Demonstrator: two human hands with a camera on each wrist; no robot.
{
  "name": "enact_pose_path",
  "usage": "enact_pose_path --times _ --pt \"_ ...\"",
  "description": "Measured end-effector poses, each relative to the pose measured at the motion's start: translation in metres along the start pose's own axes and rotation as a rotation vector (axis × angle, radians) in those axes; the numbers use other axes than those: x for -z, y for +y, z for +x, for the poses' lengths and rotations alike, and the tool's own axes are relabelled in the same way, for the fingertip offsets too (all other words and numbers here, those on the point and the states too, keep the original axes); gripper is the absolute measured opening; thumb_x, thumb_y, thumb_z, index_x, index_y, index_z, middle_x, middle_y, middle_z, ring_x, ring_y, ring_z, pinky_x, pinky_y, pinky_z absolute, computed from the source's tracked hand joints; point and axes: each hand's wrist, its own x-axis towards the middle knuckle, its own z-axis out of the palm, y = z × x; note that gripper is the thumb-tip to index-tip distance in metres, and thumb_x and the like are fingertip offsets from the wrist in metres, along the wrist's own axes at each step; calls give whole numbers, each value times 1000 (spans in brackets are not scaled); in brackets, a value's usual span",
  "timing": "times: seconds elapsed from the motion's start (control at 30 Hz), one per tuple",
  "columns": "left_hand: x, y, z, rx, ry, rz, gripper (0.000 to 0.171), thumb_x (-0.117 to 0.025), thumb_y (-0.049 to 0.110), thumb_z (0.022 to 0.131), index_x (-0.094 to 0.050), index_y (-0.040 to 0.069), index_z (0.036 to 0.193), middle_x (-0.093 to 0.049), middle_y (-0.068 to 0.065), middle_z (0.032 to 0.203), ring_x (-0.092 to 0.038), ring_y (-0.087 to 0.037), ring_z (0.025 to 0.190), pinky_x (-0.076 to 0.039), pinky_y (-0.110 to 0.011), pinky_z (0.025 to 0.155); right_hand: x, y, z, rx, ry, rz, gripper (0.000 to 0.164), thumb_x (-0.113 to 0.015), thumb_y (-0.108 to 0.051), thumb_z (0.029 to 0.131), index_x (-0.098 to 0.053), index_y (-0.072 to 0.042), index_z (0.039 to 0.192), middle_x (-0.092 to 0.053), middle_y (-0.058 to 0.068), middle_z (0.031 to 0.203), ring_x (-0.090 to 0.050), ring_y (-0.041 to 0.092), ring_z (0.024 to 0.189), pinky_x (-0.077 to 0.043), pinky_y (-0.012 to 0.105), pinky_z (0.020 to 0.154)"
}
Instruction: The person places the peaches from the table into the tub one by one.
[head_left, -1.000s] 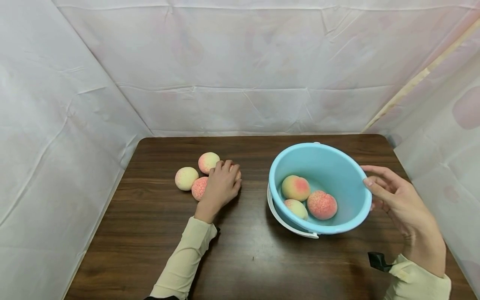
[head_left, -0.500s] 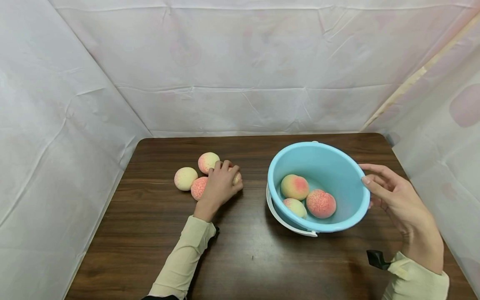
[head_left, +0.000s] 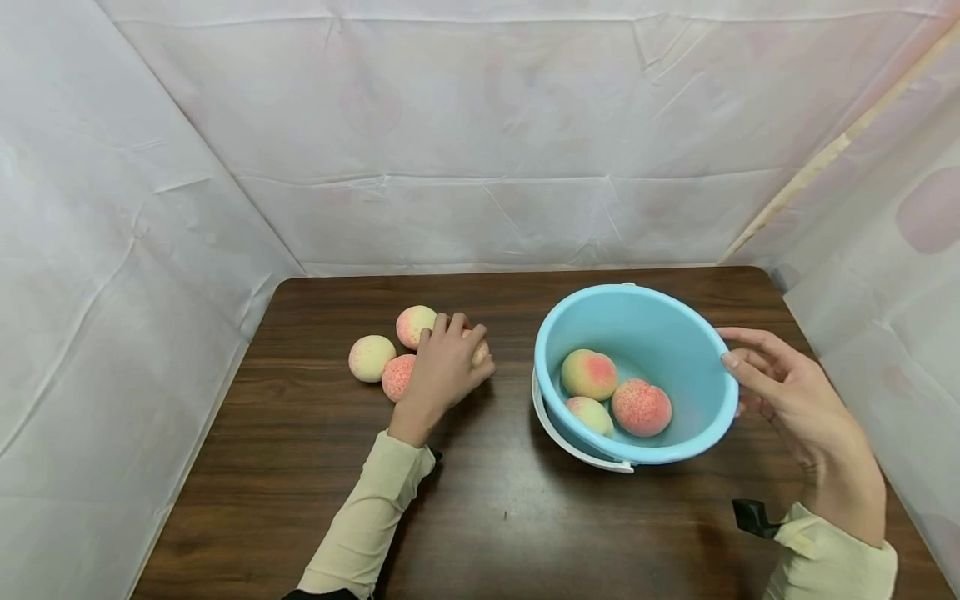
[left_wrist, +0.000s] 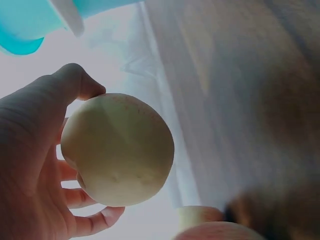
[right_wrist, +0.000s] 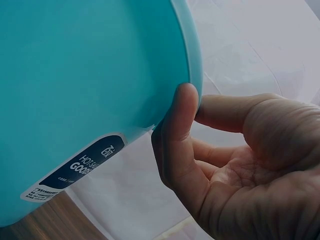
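My left hand (head_left: 444, 367) grips a pale yellow-pink peach (left_wrist: 120, 150), thumb on one side and fingers curled on the other. Beside that hand, three more peaches lie grouped on the table: a pink-tinged peach (head_left: 416, 326), a pale peach (head_left: 372, 358) and a redder peach (head_left: 398, 377), partly covered by the hand. My right hand (head_left: 806, 408) pinches the rim of a light blue bucket (head_left: 637, 317) between thumb and fingers. Inside the bucket rest a yellow-red peach (head_left: 589, 374), a red peach (head_left: 642, 407) and a pale peach (head_left: 590, 414).
The bucket's white handle (head_left: 573, 446) hangs down along its near left side. A label (right_wrist: 80, 167) is stuck to the bucket's outer wall. White sheeting (head_left: 465, 150) encloses the dark wooden table (head_left: 510, 533) at the back and both sides.
My left hand has shifted slightly right with the peach, a little away from the other peaches. My right hand keeps its hold on the bucket's rim.
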Motion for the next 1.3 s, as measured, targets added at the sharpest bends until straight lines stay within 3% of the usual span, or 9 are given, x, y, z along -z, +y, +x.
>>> enact_pose_path --times 0.43,0.9,1.13,1.3 --pt "43 21 7 -94 185 14 24 -63 34 90 -65 22 111 -60 -8 113 -53 -33 105 -47 -47 72 0 1 0 5 -4 9 41 -56 -3 106 -51 -8 146 -74 3 95 -71 17 67 -58 31 54" --pt "91 55 17 -221 378 -20 29 -65 35 90 -66 20 115 -61 -8 117 -54 -31 108 -45 -42 70 1 1 1 7 -4 -4 42 -56 -3 105 -51 -8 147 -74 4 95 -71 17 65 -58 31 54" --pt "101 71 20 -292 441 -51 32 -63 34 91 -69 21 119 -63 -7 119 -56 -29 108 -48 -41 70 1 1 1 10 -6 -1 42 -56 -3 105 -51 -8 147 -73 4 95 -71 17 66 -58 31 54" --pt "103 78 23 -393 519 -105 31 -64 34 92 -70 18 118 -65 -10 119 -58 -30 108 -51 -41 69 1 1 1 14 -8 -2 42 -56 -2 105 -51 -8 147 -73 4 95 -71 17 66 -58 31 54"
